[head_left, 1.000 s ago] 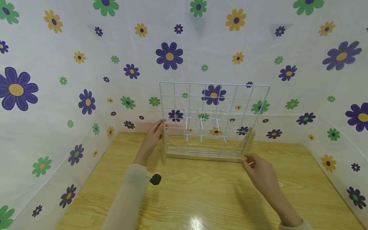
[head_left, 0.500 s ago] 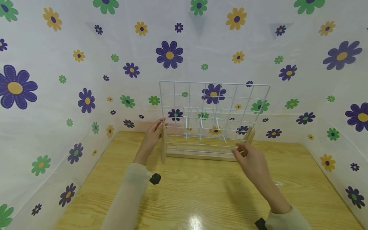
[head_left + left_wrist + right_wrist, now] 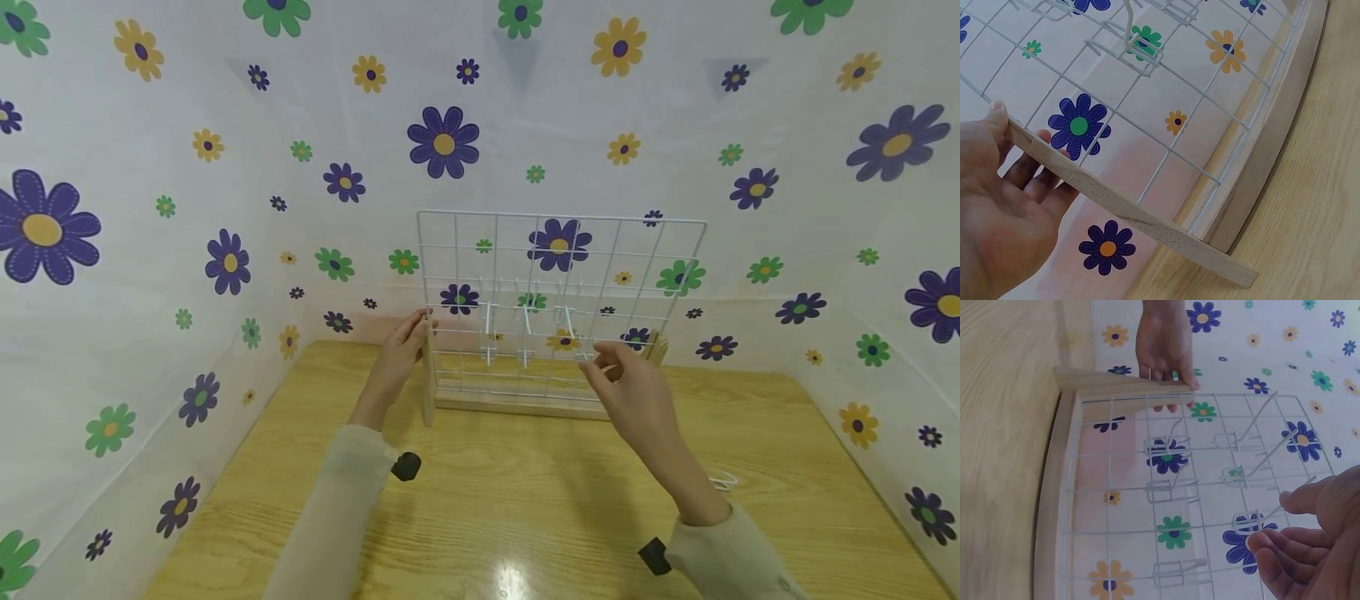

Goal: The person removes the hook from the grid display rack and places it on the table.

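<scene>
A white wire grid panel (image 3: 495, 214) stands upright in a wooden stand (image 3: 517, 407). My left hand (image 3: 395, 360) grips the stand's left upright (image 3: 1129, 212), thumb on the near side and fingers behind it. Two rows of white wire hooks hang on the grid, among them an upper right hook (image 3: 1247, 522) and a lower right hook (image 3: 1179, 573). My right hand (image 3: 639, 402) is raised before the right part of the grid, fingers bent loosely and thumb apart from them. In the head view its fingertips overlap the lower right hook; the right wrist view shows nothing between them.
A loose white wire hook (image 3: 723, 481) lies on the wooden table (image 3: 480, 508) beside my right wrist. Flower-printed white cloth (image 3: 345, 275) walls the table at the back and on both sides. A dark block (image 3: 656, 556) is attached near my right cuff.
My right hand has moved left and up from the stand's right end to the lower right hook. The loose hook on the table has come into fuller view. My left hand has stayed put.
</scene>
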{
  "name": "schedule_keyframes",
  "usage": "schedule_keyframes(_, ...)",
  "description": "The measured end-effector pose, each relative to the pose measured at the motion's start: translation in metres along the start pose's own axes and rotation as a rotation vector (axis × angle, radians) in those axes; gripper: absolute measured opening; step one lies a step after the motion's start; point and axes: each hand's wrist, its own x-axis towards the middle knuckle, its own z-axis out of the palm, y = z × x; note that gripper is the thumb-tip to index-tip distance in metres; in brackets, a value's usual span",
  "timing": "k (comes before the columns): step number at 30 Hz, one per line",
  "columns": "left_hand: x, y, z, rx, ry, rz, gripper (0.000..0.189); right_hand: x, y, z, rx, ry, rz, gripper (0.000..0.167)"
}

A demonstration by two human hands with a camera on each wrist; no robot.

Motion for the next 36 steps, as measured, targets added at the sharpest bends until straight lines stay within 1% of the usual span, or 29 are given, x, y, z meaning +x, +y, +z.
schedule_keyframes(7, 0.0, -0.001, 0.001, -0.003, 0.019, -0.013, 0.054, 0.015, -0.012, 0.004, 0.021, 0.048, -0.035, 0.035)
schedule_keyframes(13, 0.001, -0.003, 0.0, -0.007, 0.014, -0.015, 0.056, 0.023, -0.022, 0.007, 0.025, 0.053, -0.016, 0.037)
schedule_keyframes(19, 0.002, -0.004, -0.001, 0.006, 0.02, -0.009, 0.056, 0.027, -0.025, 0.012, 0.032, 0.068, -0.041, 0.039)
schedule_keyframes(28, 0.002, -0.003, 0.0, 0.004, 0.019, -0.017, 0.056, 0.029, -0.024, 0.013, 0.055, 0.122, -0.07, 0.029)
schedule_keyframes(32, 0.002, -0.003, 0.0, -0.006, 0.013, -0.015, 0.056, 0.031, -0.024, 0.012, 0.058, 0.17, -0.114, 0.023)
schedule_keyframes(36, 0.001, -0.002, 0.0, -0.007, 0.012, -0.015, 0.056, 0.033, -0.023, 0.011, 0.084, 0.211, -0.148, 0.017)
